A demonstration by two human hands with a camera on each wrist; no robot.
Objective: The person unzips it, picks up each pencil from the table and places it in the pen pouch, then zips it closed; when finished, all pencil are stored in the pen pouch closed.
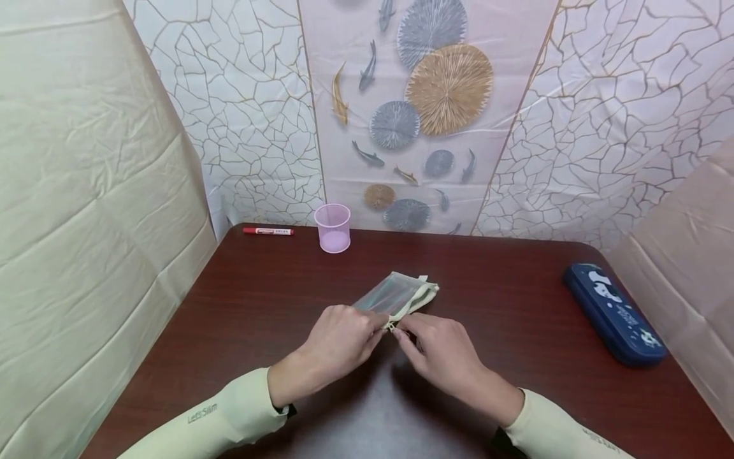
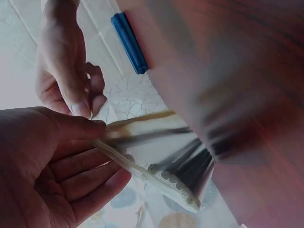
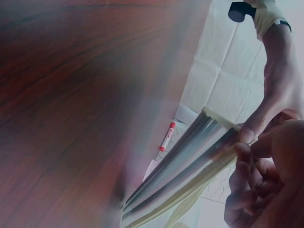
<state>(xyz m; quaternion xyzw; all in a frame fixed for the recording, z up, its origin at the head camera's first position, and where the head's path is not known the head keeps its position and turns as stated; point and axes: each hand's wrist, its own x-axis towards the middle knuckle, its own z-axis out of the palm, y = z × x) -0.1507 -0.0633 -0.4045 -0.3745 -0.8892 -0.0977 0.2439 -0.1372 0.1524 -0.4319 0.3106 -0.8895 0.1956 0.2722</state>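
A see-through mesh zipper pouch (image 1: 395, 292) with pale yellow edging is held just above the middle of the table. Several dark, slender, pen-like items (image 2: 187, 164) show through its mesh. My left hand (image 1: 343, 339) pinches the near corner of the pouch between thumb and fingers, at the end of the zipper. Right beside it, my right hand (image 1: 444, 354) pinches the small zipper pull at that same corner. In the right wrist view the fingertips of both hands nearly meet, and the right fingers hide most of the pull.
At the back of the dark wooden table (image 1: 246, 287) stand a pink cup (image 1: 334, 229) and, to its left, a red-and-white marker (image 1: 268, 231) lying flat. A navy pencil case (image 1: 616, 317) lies by the right edge. Cloth-covered walls border the table's back and sides.
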